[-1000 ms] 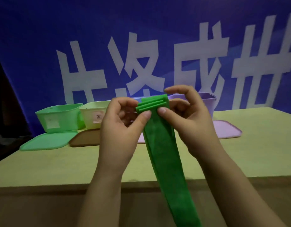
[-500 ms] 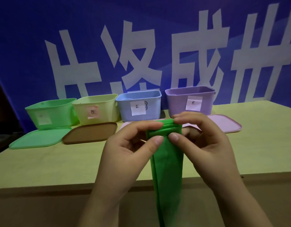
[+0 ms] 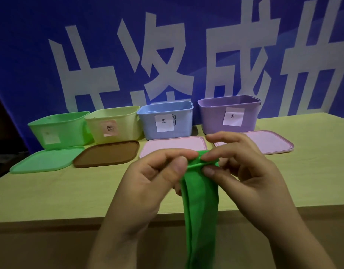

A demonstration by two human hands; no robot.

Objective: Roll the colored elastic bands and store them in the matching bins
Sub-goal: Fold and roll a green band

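The left hand [image 3: 148, 183] and the right hand [image 3: 243, 171] both pinched the top end of the green elastic band [image 3: 200, 206], thumb and forefinger of each closed on the small roll at that end. The band was held in the air above the near edge of the counter [image 3: 51, 195], touching nothing but the hands.

Progress, as judged: rolling was at an early stage. Only a short length was wound at the top; most of the band hung unrolled. Storage was not yet done.

Orientation: the band's long axis ran roughly vertical, the rolled end up, the free end down and out of view below.

Beyond the hands stood four open bins in a row. The green bin [image 3: 58, 129], at the far left, was the matching one, with the green lid [image 3: 43, 162] lying flat before it
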